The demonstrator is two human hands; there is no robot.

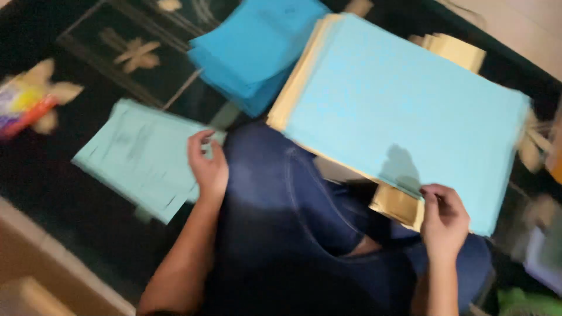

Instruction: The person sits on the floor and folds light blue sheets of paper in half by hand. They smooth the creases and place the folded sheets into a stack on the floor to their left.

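A dark patterned carpet [105, 64] covers the floor, and on the lap in blue jeans [281, 199] lies a big stack of cream paper topped with a light blue sheet [398, 111]; the right hand [444, 219] pinches the near edge of this top sheet between its fingers. Behind it lies a pile of darker blue sheets [252, 52]. The left hand [206, 167] rests on a smaller pale green printed stack [140, 155], fingers curled at its edge.

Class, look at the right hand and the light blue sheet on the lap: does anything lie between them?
Nothing visible does. The right hand already pinches the near edge of the light blue sheet with its fingers.
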